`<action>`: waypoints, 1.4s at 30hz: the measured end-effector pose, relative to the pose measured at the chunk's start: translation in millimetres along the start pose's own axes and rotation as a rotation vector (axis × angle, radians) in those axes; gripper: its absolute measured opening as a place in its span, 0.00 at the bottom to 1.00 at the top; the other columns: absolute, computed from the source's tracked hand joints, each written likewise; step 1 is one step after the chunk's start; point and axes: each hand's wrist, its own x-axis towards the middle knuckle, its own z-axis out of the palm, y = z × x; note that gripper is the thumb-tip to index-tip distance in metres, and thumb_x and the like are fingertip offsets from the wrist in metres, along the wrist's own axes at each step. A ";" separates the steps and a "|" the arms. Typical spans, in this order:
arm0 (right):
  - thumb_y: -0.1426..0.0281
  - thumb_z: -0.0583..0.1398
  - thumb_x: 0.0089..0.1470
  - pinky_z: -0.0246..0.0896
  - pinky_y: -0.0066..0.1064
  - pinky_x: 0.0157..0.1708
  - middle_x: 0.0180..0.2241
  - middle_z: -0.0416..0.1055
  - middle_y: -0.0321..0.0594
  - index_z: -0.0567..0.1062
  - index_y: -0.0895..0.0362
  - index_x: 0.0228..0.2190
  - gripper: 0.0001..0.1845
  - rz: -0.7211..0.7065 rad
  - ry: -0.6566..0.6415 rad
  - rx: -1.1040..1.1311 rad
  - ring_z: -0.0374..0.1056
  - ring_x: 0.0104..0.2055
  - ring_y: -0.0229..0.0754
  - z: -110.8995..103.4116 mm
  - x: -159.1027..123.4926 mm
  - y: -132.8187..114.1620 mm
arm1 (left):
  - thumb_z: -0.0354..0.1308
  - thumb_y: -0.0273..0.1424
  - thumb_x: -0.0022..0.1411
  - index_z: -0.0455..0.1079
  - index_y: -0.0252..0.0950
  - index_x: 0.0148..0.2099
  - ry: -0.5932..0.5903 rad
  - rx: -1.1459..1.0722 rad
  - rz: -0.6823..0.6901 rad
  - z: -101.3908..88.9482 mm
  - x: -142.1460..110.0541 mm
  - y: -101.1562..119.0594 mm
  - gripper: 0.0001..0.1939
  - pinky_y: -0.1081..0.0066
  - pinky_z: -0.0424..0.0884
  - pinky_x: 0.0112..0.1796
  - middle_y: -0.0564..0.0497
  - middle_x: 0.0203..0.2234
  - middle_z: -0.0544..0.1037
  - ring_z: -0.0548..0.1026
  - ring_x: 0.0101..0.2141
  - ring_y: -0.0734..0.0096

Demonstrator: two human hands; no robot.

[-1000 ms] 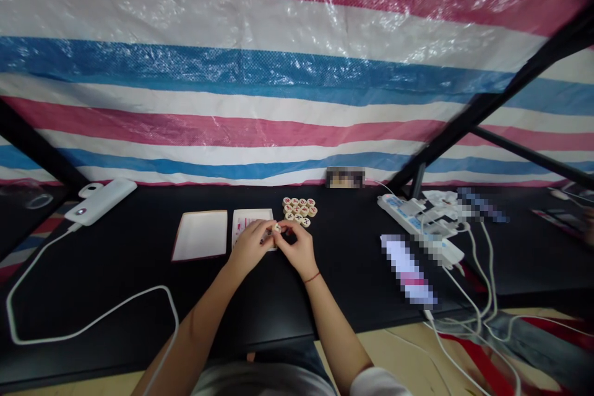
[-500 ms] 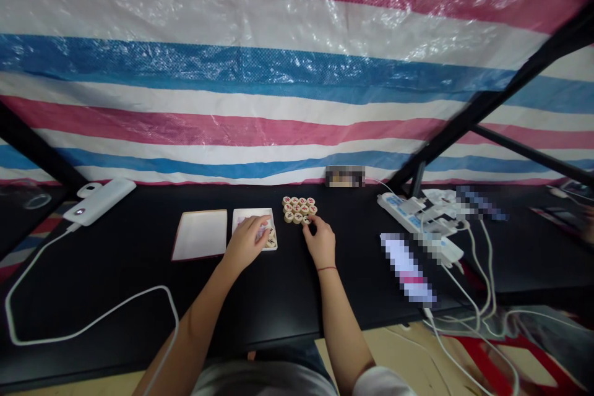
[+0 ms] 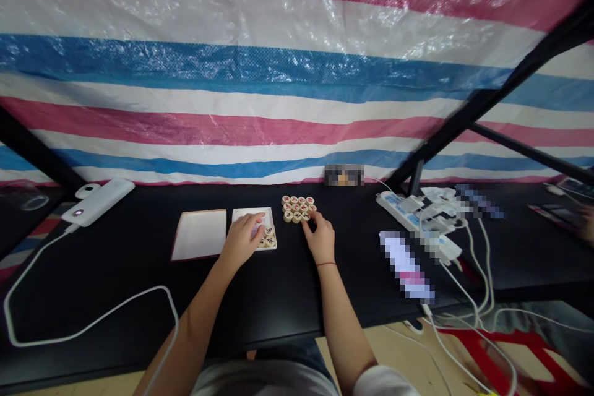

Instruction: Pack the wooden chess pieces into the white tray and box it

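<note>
Cream Chinese chess pieces with red and black characters stand in tight rows on the black desk. At the near right corner of these rows, my right hand has thumb and forefinger closed at a black-marked piece. My left hand reaches over a white box, thumb and fingers apart. In the box's right part lie several loose black-marked pieces; something pale purple shows under my left fingers. The box's left side is covered by that hand.
Left of the box lies its open lid. A white power bank trails a cable across the left desk. To the right are a power strip with plugs and cords, and a blurred phone-like device. Striped sheeting hangs behind.
My left hand has drawn slightly left and back, showing more pieces in the box. My right hand stays at the row's corner piece with hardly any movement.
</note>
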 end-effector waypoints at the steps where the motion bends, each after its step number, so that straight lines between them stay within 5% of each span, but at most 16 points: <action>1: 0.64 0.54 0.56 0.59 0.37 0.39 0.36 0.74 0.46 0.73 0.57 0.41 0.14 -0.018 0.017 0.004 0.67 0.38 0.47 -1.9 0.1 -1.6 | 0.50 0.29 0.64 0.68 0.39 0.51 -0.001 0.009 -0.016 -0.4 -0.2 -1.3 0.14 0.64 0.69 0.44 0.47 0.41 0.78 0.75 0.41 0.64; 5: 0.62 0.54 0.58 0.58 0.38 0.41 0.37 0.72 0.48 0.73 0.59 0.42 0.16 -0.116 0.099 0.032 0.66 0.39 0.48 -14.0 -3.9 -22.9 | 0.49 0.28 0.64 0.72 0.41 0.46 -0.061 0.122 -0.088 -2.0 1.7 -2.8 0.13 0.64 0.66 0.44 0.49 0.40 0.78 0.74 0.42 0.64; 11: 0.52 0.64 0.47 0.59 0.35 0.39 0.31 0.71 0.39 0.64 0.57 0.55 0.38 -0.367 -0.392 0.140 0.67 0.35 0.45 -16.0 -20.1 -61.1 | 0.47 0.34 0.66 0.76 0.39 0.39 -0.235 0.350 -0.141 3.8 14.6 6.9 0.15 0.60 0.60 0.42 0.47 0.36 0.78 0.71 0.42 0.59; 18: 0.56 0.67 0.45 0.61 0.38 0.43 0.36 0.72 0.41 0.61 0.57 0.57 0.42 -0.344 -0.494 0.182 0.68 0.40 0.47 -5.1 -23.6 -62.0 | 0.47 0.34 0.65 0.75 0.37 0.34 -0.305 0.378 -0.073 8.3 13.7 10.6 0.16 0.60 0.59 0.40 0.46 0.35 0.78 0.70 0.41 0.58; 26: 0.55 0.65 0.47 0.62 0.40 0.44 0.40 0.72 0.44 0.60 0.57 0.58 0.42 -0.346 -0.413 0.298 0.69 0.42 0.47 -2.6 -23.0 -59.1 | 0.56 0.33 0.60 0.70 0.39 0.34 -0.135 0.229 -0.082 3.3 12.4 13.6 0.05 0.60 0.58 0.41 0.51 0.27 0.79 0.73 0.35 0.61; 30: 0.60 0.62 0.53 0.62 0.39 0.45 0.42 0.72 0.45 0.68 0.55 0.51 0.26 -0.371 -0.268 0.341 0.68 0.44 0.47 -4.1 -20.8 -59.6 | 0.56 0.34 0.61 0.70 0.39 0.36 0.021 0.182 -0.081 -2.0 10.5 21.3 0.05 0.61 0.59 0.43 0.51 0.30 0.79 0.74 0.35 0.64; 33: 0.64 0.59 0.56 0.62 0.37 0.43 0.40 0.74 0.43 0.73 0.54 0.44 0.14 -0.404 -0.212 0.353 0.69 0.41 0.45 -6.9 -22.3 -64.9 | 0.55 0.34 0.62 0.70 0.40 0.37 0.009 0.094 -0.103 -1.2 8.0 26.2 0.05 0.62 0.62 0.42 0.52 0.31 0.79 0.75 0.35 0.65; 36: 0.66 0.58 0.56 0.62 0.36 0.40 0.36 0.75 0.42 0.73 0.55 0.42 0.12 -0.403 -0.161 0.342 0.68 0.37 0.44 -8.5 -25.1 -70.6 | 0.54 0.33 0.62 0.69 0.39 0.39 -0.016 -0.025 -0.110 2.6 6.7 26.9 0.05 0.65 0.66 0.41 0.53 0.30 0.79 0.75 0.34 0.67; 39: 0.65 0.58 0.54 0.62 0.35 0.40 0.34 0.74 0.42 0.74 0.57 0.41 0.13 -0.341 -0.064 0.323 0.68 0.35 0.43 -8.6 -23.8 -67.3 | 0.54 0.33 0.62 0.69 0.39 0.38 0.025 -0.122 -0.117 3.7 6.9 24.8 0.05 0.66 0.69 0.41 0.52 0.33 0.79 0.76 0.36 0.67; 42: 0.63 0.57 0.53 0.62 0.36 0.39 0.33 0.74 0.44 0.74 0.59 0.39 0.15 -0.129 0.105 0.269 0.67 0.34 0.44 -10.8 -15.2 -47.2 | 0.55 0.35 0.62 0.69 0.39 0.38 0.098 -0.217 -0.195 0.8 7.0 19.7 0.06 0.67 0.71 0.41 0.52 0.34 0.79 0.77 0.37 0.68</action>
